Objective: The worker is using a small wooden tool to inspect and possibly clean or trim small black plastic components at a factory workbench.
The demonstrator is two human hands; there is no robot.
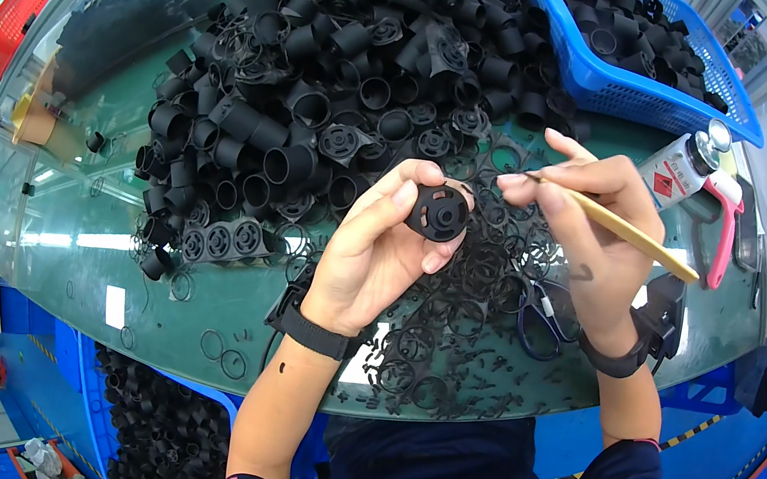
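My left hand (pixel 377 249) is closed round a black round plastic part (pixel 442 213), whose slotted face with a central hub is turned up. Between the thumb and fingers of my right hand (pixel 599 225) is a slim tool with a flat yellow handle (pixel 642 238). Its thin dark tip points left toward the black part, apart from it; the tip's kind is too small to tell. Under and between both hands lie many thin black rings and trimmed scraps (pixel 487 287) on the green tabletop (pixel 188 314). Dark-handled scissors (pixel 540 322) rest below my right hand.
A large heap of black cylindrical parts (pixel 299 109) covers the far middle. Behind it on the right stands a blue basket (pixel 659 111) of similar parts. A metal bottle (pixel 682 168) and a pink-handled tool (pixel 725 231) are at right. Below the front edge is another filled blue bin (pixel 220 397).
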